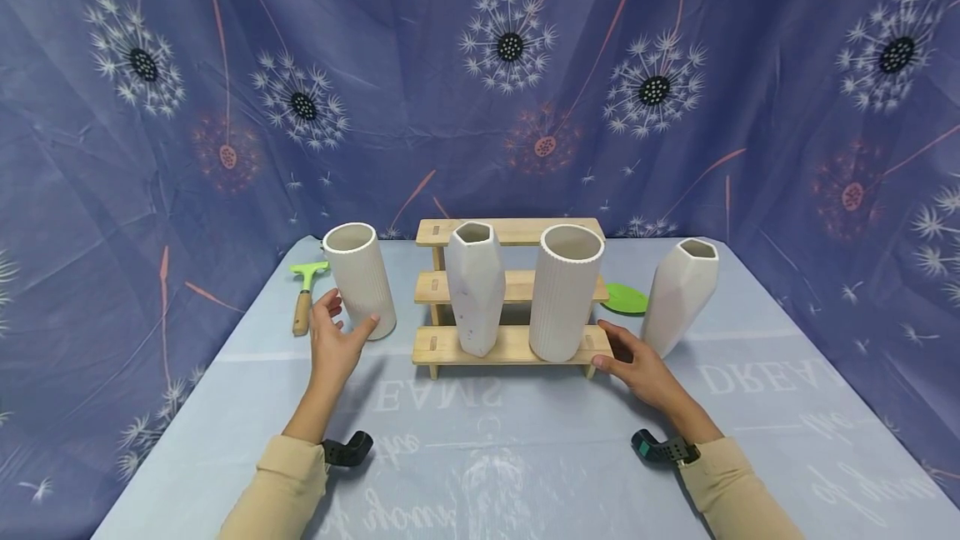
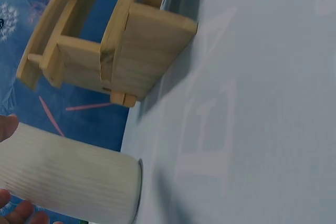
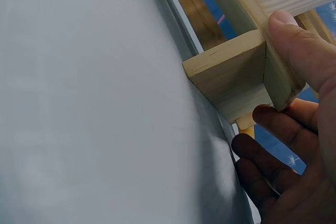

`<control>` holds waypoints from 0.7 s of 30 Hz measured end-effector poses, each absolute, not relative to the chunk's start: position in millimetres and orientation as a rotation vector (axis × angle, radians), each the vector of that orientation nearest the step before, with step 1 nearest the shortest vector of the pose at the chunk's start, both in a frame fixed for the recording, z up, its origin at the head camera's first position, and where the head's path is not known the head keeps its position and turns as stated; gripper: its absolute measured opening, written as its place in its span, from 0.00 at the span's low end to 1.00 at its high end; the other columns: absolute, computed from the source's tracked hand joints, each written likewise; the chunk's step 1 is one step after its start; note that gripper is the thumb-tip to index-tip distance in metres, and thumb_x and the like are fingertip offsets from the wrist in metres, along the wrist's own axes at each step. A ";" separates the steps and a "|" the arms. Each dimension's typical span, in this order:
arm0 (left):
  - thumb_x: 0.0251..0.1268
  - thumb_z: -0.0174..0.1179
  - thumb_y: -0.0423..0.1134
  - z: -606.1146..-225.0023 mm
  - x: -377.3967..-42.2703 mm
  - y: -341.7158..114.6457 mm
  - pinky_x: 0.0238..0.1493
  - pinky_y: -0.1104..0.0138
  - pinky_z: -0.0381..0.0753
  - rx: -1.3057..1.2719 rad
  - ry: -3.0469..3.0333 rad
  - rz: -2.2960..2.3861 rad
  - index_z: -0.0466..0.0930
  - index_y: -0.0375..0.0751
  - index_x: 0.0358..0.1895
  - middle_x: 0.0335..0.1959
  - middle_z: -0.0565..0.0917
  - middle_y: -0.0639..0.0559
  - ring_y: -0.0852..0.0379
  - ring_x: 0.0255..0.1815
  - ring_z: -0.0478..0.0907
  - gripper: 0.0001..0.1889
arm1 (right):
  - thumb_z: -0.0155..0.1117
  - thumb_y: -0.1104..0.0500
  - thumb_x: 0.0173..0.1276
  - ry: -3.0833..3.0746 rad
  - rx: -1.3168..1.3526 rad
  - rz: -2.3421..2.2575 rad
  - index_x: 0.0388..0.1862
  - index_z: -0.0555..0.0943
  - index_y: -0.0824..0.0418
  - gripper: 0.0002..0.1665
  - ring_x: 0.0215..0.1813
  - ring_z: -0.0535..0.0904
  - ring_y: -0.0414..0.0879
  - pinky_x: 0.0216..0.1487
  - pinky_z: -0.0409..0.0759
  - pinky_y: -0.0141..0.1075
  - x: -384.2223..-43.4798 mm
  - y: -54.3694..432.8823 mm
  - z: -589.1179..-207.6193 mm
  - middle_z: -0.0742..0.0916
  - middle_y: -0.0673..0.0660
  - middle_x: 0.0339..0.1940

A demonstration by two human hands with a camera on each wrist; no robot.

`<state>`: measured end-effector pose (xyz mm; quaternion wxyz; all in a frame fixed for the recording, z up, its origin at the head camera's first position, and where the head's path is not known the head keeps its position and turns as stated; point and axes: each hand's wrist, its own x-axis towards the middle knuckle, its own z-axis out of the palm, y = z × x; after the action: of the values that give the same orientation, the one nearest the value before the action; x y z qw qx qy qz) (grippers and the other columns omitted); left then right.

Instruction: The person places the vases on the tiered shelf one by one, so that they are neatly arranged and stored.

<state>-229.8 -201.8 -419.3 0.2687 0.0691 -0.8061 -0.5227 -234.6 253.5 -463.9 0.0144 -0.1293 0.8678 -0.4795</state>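
Wood formed the three-tier stand (image 1: 430, 346), located near the middle of the head view; clock bearings were taken from it, with twelve o'clock away from the person. Its bottom tier carried two white vases, both upright: an angular vase (image 1: 476, 298) toward nine o'clock and a ribbed vase (image 1: 564, 307) toward three o'clock. A second ribbed vase (image 1: 363, 282) stood upright on the tablecloth (image 1: 562, 432) at nine o'clock.

The left hand (image 1: 335, 348) was positioned at that vase, thumb and fingers apart, loosely bracketing its lower part; whether the fingertips made contact could not be told. The right hand (image 1: 645, 369) was at four o'clock, thumb and fingers clamped on the near end of the bottom tier.

A second angular vase (image 1: 678, 298) stood at three o'clock, near the right hand. A flat green object (image 1: 624, 298) lay between it and the stand. At nine o'clock, beyond the second ribbed vase, lay a scraper (image 1: 302, 312) with a green head. A blue curtain (image 1: 420, 40) hung at twelve o'clock.
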 end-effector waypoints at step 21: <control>0.54 0.67 0.44 -421.4 -256.1 -211.3 0.69 0.46 0.58 0.262 -2.317 -1.424 0.45 0.36 0.73 0.66 0.60 0.32 0.39 0.69 0.57 0.48 | 0.64 0.45 0.62 2.746 -0.396 -1.448 0.72 0.60 0.59 0.44 0.60 0.74 0.57 0.57 0.74 0.42 -236.8 254.9 -467.9 0.75 0.64 0.64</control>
<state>-256.1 -211.3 -421.4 0.2033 0.0941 -0.8303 -0.5103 -236.8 254.9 -467.9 0.0060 -0.1265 0.8775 -0.4625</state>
